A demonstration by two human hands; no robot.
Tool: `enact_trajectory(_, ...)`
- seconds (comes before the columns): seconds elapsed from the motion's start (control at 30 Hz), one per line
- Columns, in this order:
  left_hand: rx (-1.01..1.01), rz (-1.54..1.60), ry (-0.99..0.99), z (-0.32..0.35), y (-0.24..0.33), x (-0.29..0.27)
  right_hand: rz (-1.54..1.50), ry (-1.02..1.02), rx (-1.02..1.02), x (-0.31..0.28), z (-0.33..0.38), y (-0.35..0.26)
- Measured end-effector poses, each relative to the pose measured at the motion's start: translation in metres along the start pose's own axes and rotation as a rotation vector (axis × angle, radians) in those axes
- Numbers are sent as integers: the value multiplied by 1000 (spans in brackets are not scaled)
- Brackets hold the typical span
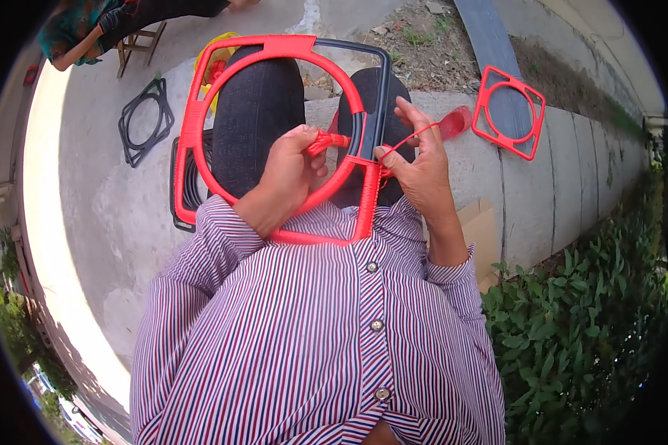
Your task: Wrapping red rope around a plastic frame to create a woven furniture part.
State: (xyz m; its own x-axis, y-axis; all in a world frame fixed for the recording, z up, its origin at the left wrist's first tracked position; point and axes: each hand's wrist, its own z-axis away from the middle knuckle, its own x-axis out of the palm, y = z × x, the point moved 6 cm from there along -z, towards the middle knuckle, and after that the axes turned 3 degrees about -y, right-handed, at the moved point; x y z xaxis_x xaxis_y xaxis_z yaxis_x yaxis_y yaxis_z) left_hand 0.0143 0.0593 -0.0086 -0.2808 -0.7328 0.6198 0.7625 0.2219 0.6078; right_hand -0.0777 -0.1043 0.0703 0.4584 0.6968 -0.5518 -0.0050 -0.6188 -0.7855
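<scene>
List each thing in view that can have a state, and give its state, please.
Frame on lap: mostly wrapped red, part bare black.
Red cord: taut.
Left hand: gripping cord bundle.
Right hand: pinching the cord.
Finished red frame: lying flat.
Bare black frame: lying unwrapped.

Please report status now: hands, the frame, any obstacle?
Left hand grips red cord bundle. Right hand pinches cord at frame, part wrapped red. No obstruction visible.
</scene>
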Motion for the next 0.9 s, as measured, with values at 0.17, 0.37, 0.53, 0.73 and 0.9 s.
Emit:
enact_trajectory(0.17, 343, -265, -243, 13, 13, 32, 155, -61, -364, 21, -3, -28)
enact_trajectory(0.37, 96, -122, -146, 6, 8, 10, -121, -685, 267, -50, 21, 38)
enact_trajectory(0.53, 8, -187, -84, 5, 8, 14, -841, -6, 416, -140, 51, 73)
enact_trajectory(0.73, -97, -207, -175, 4, 5, 33, -1529, 442, 193, -200, 84, 175)
enact_trajectory(0.9, -156, -216, -322, 8, -1, 37, -1131, 40, 473, -50, 48, 92)
